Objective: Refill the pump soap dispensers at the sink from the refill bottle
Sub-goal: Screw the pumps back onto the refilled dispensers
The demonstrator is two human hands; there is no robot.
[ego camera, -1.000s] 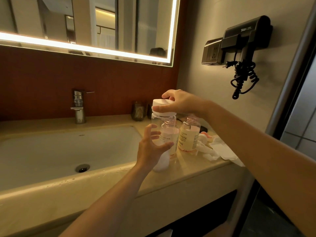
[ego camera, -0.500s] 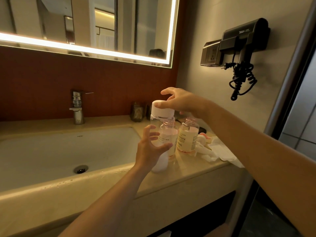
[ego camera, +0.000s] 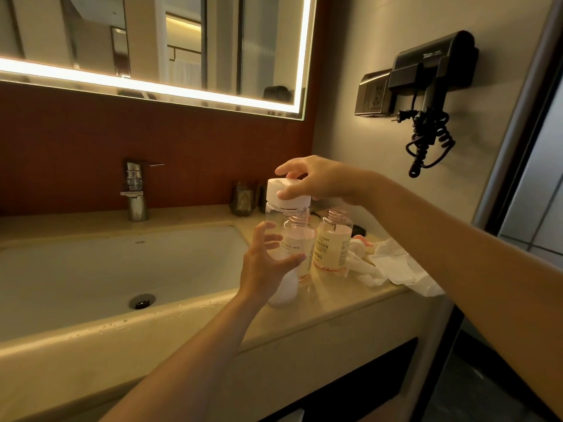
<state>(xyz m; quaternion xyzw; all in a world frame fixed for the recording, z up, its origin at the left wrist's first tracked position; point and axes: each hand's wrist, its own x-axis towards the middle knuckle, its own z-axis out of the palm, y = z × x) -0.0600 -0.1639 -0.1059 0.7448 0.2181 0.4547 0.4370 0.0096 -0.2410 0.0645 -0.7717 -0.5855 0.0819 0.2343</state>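
I'm watching from the head view, and I'm judging the refill to be well past its middle. The sink (ego camera: 91, 269) is taking up the left, with water drops lying along its front rim. To its right the stone surface (ego camera: 335, 303) is carrying everything the task needs. A white cloth (ego camera: 393, 263) is lying crumpled at the far right of it.

The refill bottle (ego camera: 275, 219) is standing on the surface just beside the basin's corner. It is looking nearly drained, with only a white remnant sitting at its bottom. My left hand (ego camera: 262, 269) is steadying it, its fingers (ego camera: 269, 239) curling round the clear body with the thumb across the front.

Two dispensers are standing just behind it. The near dispenser (ego camera: 300, 239) is showing partly through the clear bottle, so I cannot tell its level. The right dispenser (ego camera: 333, 245) is looking filled close to its shoulder. Both necks are standing open, threads bare.

My right hand (ego camera: 323, 181) is reaching over from above, thumb and fingers pinching the rim of the white cap (ego camera: 275, 193), the forefinger lifting clear. I cannot tell whether the cap is going on or coming off.

Small pale pieces (ego camera: 359, 243) are lying on the cloth's edge, and I'm taking them for the pump heads. Left to do, as I'm judging it: finishing with the cap and screwing both pumps back on.
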